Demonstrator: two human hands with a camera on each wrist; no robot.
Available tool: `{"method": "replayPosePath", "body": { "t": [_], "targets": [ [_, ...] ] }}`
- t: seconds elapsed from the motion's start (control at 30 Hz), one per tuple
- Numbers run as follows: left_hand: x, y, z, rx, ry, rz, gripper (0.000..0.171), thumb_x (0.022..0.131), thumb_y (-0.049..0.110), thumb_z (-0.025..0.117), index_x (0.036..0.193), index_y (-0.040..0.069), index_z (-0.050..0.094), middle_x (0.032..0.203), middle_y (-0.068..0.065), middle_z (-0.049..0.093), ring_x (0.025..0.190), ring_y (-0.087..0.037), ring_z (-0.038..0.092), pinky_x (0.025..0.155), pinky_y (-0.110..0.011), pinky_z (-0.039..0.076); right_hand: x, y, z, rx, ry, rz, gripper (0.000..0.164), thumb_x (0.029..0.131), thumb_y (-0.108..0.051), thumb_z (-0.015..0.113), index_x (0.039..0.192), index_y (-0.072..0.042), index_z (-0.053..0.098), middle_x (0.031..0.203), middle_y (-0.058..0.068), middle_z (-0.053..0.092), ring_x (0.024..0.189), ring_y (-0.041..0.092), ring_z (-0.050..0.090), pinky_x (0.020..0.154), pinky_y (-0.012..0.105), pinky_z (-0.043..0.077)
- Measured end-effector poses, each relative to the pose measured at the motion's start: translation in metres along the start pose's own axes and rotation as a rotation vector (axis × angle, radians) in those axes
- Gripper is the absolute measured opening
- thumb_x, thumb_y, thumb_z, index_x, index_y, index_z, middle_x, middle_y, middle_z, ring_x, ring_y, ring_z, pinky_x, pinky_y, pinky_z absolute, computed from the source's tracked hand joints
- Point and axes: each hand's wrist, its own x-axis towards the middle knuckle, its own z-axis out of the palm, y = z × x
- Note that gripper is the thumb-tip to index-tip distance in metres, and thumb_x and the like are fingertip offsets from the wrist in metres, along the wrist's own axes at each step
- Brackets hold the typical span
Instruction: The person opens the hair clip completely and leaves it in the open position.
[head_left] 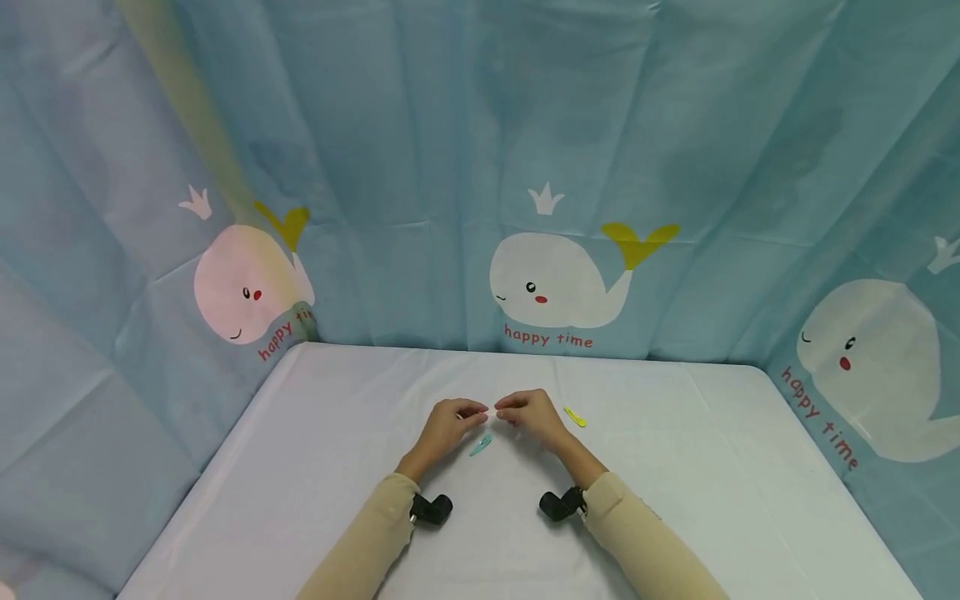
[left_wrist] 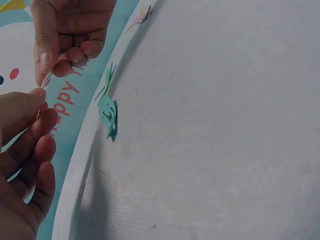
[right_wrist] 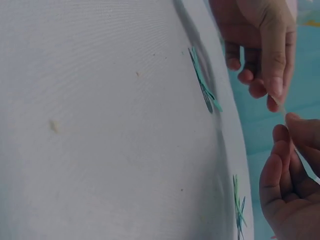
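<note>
Both hands meet over the white table, fingertip to fingertip. My left hand (head_left: 448, 423) pinches one end of a small, thin, pale piece (left_wrist: 47, 80) between thumb and forefinger. The other end is pinched by my right hand (head_left: 531, 413), thumb against fingers. Fingertips cover most of this piece, so I cannot tell its kind. Below the hands, nearer the left one, a teal snap hair clip (head_left: 482, 444) lies on the table. Just right of the right hand lies a yellow snap hair clip (head_left: 575, 417).
A white cloth covers the table (head_left: 300, 517). Behind it and at both sides hangs a blue curtain (head_left: 420, 167) printed with whales. Each wrist carries a black camera, the left camera (head_left: 432, 509) and the right camera (head_left: 561, 505).
</note>
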Motion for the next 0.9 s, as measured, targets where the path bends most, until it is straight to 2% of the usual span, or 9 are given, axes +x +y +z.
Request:
{"method": "replayPosePath", "body": {
  "t": [0.23,0.47,0.63,0.9],
  "targets": [
    [0.0004,0.0027,-0.0009,-0.043,-0.014,-0.044,0.017,0.090,0.019,0.069,0.101,0.009,0.076,0.095,-0.005,0.074,0.083,-0.013,0.062,0.071,-0.024,0.049,0.0005,0.0014,-0.0004,0.020,0.006,0.031,0.016,0.084,-0.008,0.072,0.097,0.001,0.075,0.090,0.011,0.074,0.067,0.010,0.057,0.064,0.026,0.050],
    [-0.0008,0.0042,0.0000,-0.064,0.012,-0.025,0.017,0.088,0.015,0.071,0.104,0.010,0.074,0.092,-0.007,0.073,0.078,-0.012,0.061,0.069,-0.023,0.049,-0.0015,0.0011,0.0004,0.045,0.018,0.022,0.013,0.085,-0.007,0.070,0.096,0.000,0.074,0.081,0.007,0.072,0.065,0.011,0.055,0.060,0.025,0.047],
    [-0.0005,0.0069,-0.0008,-0.061,0.031,-0.009,0.015,0.090,0.016,0.068,0.101,0.008,0.076,0.095,-0.007,0.075,0.083,-0.016,0.066,0.071,-0.022,0.051,-0.0017,0.0003,-0.0014,0.068,0.017,-0.007,0.014,0.087,-0.010,0.070,0.096,-0.001,0.075,0.082,0.008,0.072,0.066,0.012,0.056,0.062,0.026,0.047],
    [-0.0016,0.0057,0.0000,-0.078,0.004,0.003,0.016,0.094,0.013,0.063,0.101,0.004,0.075,0.093,-0.010,0.075,0.086,-0.020,0.071,0.073,-0.023,0.055,-0.0023,0.0008,-0.0022,0.039,0.016,-0.027,0.017,0.088,-0.015,0.071,0.096,-0.001,0.076,0.085,0.010,0.074,0.067,0.011,0.058,0.062,0.025,0.048]
  ]
}}
